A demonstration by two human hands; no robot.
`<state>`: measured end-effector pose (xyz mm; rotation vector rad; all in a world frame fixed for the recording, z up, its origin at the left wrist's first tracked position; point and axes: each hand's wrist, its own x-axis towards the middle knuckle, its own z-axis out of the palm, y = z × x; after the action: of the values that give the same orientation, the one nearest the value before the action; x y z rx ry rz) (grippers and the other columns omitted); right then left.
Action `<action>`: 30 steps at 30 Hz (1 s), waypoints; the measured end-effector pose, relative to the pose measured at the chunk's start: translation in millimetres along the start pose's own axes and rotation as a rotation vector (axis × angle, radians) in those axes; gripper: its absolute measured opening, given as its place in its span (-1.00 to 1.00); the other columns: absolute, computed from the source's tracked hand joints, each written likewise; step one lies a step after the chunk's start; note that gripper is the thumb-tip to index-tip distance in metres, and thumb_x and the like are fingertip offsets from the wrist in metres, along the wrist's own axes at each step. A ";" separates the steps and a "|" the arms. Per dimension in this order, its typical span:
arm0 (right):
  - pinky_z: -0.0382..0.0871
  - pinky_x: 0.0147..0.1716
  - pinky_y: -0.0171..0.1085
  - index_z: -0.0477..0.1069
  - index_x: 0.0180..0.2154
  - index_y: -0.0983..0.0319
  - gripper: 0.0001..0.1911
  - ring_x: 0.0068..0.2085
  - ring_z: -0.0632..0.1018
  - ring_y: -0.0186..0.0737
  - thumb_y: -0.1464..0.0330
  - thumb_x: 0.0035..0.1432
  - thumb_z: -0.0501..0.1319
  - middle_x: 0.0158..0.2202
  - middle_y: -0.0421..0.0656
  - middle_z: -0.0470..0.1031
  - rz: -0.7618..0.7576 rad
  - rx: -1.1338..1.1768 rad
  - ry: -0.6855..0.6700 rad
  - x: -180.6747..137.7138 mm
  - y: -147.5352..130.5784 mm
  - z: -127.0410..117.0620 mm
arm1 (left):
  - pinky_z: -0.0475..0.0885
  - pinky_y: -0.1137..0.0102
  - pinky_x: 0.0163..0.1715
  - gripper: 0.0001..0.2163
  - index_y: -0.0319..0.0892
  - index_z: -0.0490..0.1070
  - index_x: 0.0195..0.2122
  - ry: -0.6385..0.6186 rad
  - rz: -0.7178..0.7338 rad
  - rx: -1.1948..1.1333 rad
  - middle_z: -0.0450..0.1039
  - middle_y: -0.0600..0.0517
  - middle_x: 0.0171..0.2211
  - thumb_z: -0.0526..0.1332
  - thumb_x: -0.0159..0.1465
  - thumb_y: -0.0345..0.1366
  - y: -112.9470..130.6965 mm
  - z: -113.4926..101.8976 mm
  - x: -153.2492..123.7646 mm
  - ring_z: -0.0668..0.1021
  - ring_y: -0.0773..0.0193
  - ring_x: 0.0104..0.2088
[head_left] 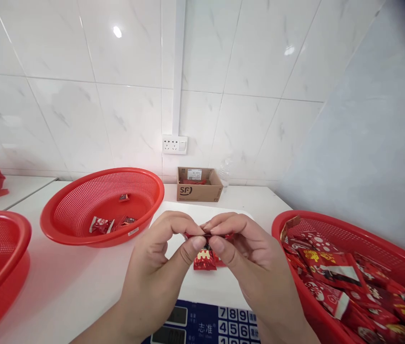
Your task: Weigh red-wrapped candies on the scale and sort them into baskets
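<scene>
My left hand [173,243] and my right hand [241,243] meet in front of me, thumbs and forefingers closed in a pinch. Between the fingertips is the edge of a small packet [207,233], mostly covered by the fingers. Just below them shows a red snack packet [204,262] with pale lettering; whether it is the pinched one or lies beneath it, I cannot tell. Under both hands is a weighing scale with a white platform [220,289] and a blue keypad panel [205,327], partly hidden by my wrists.
A red basket [284,224] full of red packets stands at the right. On the left, a round red basket [49,217] contains a few packets, with another red basket [23,229] nearer me. Behind the scale sits a cardboard box [202,193] against the tiled wall.
</scene>
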<state>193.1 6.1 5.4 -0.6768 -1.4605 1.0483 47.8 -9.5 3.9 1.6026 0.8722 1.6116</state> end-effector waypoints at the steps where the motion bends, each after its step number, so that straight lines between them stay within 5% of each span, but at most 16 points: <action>1: 0.47 -0.43 -0.37 0.46 -0.37 0.08 -0.97 -0.33 0.54 -0.34 0.32 0.13 0.29 -0.30 -0.25 0.51 -0.001 0.002 0.007 0.1 0.3 0.2 | 0.38 0.52 -0.26 -0.95 -0.04 0.46 -0.34 -0.007 -0.031 -0.043 0.39 0.12 -0.35 0.24 0.26 -0.34 0.0 -0.3 0.2 0.44 0.37 -0.27; 12: 0.43 -0.49 -0.44 0.46 -0.34 0.09 -0.97 -0.37 0.53 -0.40 0.35 0.17 0.27 -0.31 -0.26 0.51 -0.072 0.098 -0.007 0.8 6.6 1.1 | 0.37 0.57 -0.31 -0.92 -0.11 0.44 -0.39 -0.041 -0.201 -0.416 0.42 0.13 -0.38 0.25 0.26 -0.29 0.5 -1.0 3.8 0.43 0.43 -0.34; 18: 0.47 -0.32 -0.42 0.47 -0.32 0.06 -0.94 -0.28 0.53 -0.40 0.36 0.19 0.24 -0.29 -0.28 0.50 -0.109 0.106 0.014 0.8 7.9 2.0 | 0.40 0.59 -0.26 -0.97 -0.07 0.47 -0.33 -0.045 -0.182 -0.427 0.46 0.14 -0.35 0.30 0.21 -0.32 -0.5 -0.8 4.8 0.46 0.44 -0.29; 30: 0.38 -0.52 -0.43 0.46 -0.31 0.03 -0.95 -0.37 0.50 -0.41 0.34 0.19 0.25 -0.28 -0.28 0.49 -0.082 0.101 -0.024 -2.9 6.0 2.6 | 0.43 0.55 -0.31 -0.94 -0.08 0.50 -0.38 -0.092 -0.167 -0.417 0.39 0.12 -0.37 0.31 0.19 -0.39 -0.5 0.3 5.3 0.44 0.42 -0.32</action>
<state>190.1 5.6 -1.1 -0.5291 -1.4336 1.0621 48.1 -4.8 6.3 1.2652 0.5587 1.4733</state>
